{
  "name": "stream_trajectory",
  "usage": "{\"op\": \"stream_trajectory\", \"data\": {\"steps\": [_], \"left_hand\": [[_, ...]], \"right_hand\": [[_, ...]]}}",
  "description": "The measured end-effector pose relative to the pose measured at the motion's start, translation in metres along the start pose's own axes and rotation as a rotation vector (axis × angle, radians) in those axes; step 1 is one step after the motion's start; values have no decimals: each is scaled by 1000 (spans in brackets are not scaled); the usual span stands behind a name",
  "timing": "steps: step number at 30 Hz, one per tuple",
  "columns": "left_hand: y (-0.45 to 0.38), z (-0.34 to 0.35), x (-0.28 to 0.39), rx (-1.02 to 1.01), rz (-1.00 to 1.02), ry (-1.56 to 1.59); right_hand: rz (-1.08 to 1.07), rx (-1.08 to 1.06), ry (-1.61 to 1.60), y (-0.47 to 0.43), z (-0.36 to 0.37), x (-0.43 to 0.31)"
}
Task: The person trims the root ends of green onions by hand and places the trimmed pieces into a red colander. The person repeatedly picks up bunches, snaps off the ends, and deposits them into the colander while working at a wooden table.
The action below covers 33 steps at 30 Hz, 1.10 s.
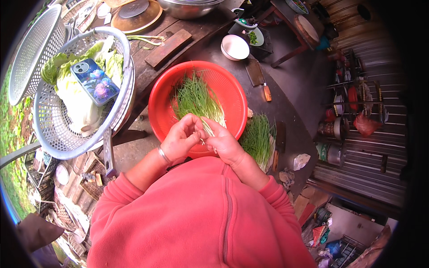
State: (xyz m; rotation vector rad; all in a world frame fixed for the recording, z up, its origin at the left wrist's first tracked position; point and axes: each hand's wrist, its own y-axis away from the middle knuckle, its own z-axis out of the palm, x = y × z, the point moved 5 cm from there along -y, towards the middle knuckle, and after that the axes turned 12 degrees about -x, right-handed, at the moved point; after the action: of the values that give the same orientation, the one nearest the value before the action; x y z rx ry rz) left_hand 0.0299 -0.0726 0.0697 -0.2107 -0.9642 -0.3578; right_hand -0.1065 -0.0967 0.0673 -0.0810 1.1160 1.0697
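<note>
Over the near rim of a red plastic basin, my left hand and my right hand meet with fingertips close together. Both pinch a few thin chive stalks near their pale root ends. Exactly how the fingers grip is partly hidden. In the basin lies a loose heap of green chives, white ends towards me. Another bunch of chives rests to the right of the basin, beyond my right forearm.
A cleaver and a white bowl lie beyond the basin. Another knife is beside the right bunch. At left, a plastic colander holds a napa cabbage with a phone on it. A wooden table stands behind.
</note>
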Motion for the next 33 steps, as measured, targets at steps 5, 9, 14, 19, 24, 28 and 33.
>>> {"op": "stream_trajectory", "data": {"steps": [5,9,14,19,24,28,33], "left_hand": [[-2,-4,-5,29,-86,171],[-3,-8,-10,99,-150,181],[-3,-11,-13,69,-148,142],[-2,-6,-17,19,-99,27],[2,-6,-16,40,-128,3],[4,-18,-3,144,-84,-133],[0,-9,13,182,54,-606]], "right_hand": [[27,52,4,1,3,-2],[-16,22,1,-1,8,-3],[10,-41,-26,2,1,-1],[-20,-4,-155,-1,-12,9],[-53,66,-215,2,-17,8],[-32,101,-213,5,-14,5],[-34,52,-160,4,-9,3]]}}
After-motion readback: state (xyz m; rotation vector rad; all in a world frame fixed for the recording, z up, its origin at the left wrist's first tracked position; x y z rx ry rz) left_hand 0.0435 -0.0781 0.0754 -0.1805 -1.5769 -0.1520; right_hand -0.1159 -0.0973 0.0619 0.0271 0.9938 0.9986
